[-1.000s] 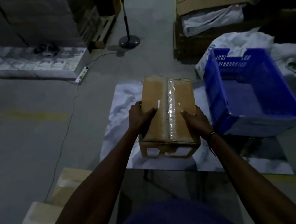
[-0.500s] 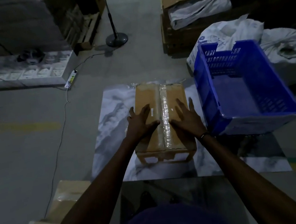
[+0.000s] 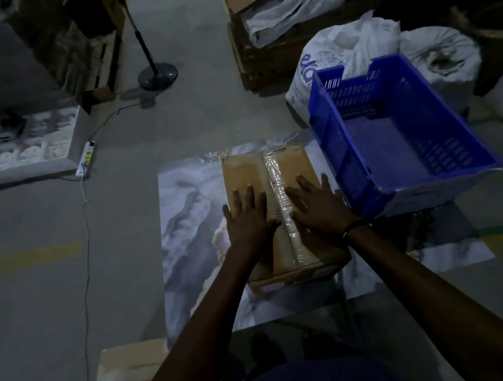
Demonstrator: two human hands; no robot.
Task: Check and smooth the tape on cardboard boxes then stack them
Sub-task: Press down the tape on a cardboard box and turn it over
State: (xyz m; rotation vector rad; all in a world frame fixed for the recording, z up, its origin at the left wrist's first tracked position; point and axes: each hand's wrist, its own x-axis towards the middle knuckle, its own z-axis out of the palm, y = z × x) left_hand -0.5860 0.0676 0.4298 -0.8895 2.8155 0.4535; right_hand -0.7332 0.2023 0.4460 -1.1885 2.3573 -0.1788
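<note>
The box [image 3: 278, 206] sits on the desk [image 3: 191, 230] before me, my hands flat on its top, either side of the tape [image 3: 281, 193]. A crate [image 3: 397, 139] stands just right; sacks [image 3: 352, 46] lie behind it.

Marble-patterned tabletop [image 3: 191, 230]: taped cardboard box [image 3: 241, 172] at centre, blue crate [image 3: 326, 135] at right edge.

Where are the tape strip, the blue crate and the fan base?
tape strip [image 3: 278, 183]: head view, bare stretch beyond the hands.
blue crate [image 3: 329, 135]: head view, left wall.
fan base [image 3: 157, 74]: head view, round foot.
</note>
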